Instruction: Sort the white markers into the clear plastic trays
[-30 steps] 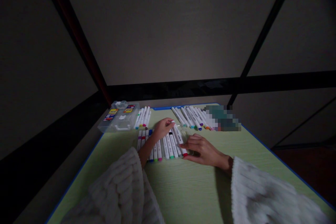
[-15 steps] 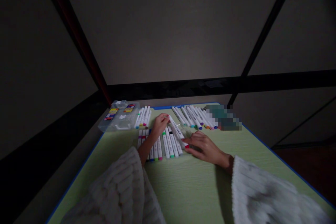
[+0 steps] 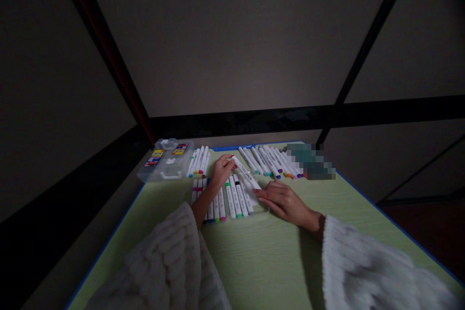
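Over on the far left, a clear plastic case with bright labels is parked on the pale green table, which is edged in blue. Right next to it, a small bunch of white markers is laid out, with colored ends pointed to the near side. Closer in, a row of markers is lined up side by side, and part of it is covered by the left forearm, sleeved in chunky white fabric.

The far-left end of a single white marker is pinched by the left hand, thumb and fingers closed on it. That marker is held at a slant over the right part of the near row, its far-left end tipped in red. The near-right end is gripped by the fingertips of the right hand, so it's basically held at both ends; the cap down there is hidden by fingers.

Farther back on the right, another bunch of markers is spread out, with a pixelated patch beside it; what's under that can't be told.
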The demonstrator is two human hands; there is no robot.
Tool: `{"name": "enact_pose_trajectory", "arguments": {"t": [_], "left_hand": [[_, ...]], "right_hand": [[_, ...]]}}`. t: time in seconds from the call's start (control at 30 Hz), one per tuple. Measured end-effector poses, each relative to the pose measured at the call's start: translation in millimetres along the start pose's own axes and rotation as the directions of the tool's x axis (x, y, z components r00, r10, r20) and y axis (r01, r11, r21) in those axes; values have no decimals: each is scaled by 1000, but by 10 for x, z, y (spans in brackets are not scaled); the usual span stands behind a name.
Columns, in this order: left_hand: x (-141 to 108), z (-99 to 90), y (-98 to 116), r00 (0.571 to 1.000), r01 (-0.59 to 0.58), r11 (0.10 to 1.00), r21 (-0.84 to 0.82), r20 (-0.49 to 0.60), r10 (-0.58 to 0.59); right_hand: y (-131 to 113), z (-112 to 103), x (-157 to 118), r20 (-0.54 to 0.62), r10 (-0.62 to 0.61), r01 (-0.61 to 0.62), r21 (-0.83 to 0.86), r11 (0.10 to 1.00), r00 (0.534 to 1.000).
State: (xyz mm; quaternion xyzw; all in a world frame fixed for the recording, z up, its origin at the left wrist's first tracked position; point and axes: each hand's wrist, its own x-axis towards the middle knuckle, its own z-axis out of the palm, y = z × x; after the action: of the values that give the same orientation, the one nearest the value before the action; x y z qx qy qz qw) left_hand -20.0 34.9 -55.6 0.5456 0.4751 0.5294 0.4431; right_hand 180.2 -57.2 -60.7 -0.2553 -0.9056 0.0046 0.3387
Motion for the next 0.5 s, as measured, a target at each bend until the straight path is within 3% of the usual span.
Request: {"name": "enact_pose_trajectory", "arguments": {"t": [0.23,0.5], "left_hand": [[5,-16,-23,1000,-7,999,47,5,7],[14,-15,-58,1000,4,999,49,-6,-3]], "right_hand": [[22,7,-8,-4,-39,39,-28,999,999],[37,11,-27,-47,-4,2,-41,999,999]]}}
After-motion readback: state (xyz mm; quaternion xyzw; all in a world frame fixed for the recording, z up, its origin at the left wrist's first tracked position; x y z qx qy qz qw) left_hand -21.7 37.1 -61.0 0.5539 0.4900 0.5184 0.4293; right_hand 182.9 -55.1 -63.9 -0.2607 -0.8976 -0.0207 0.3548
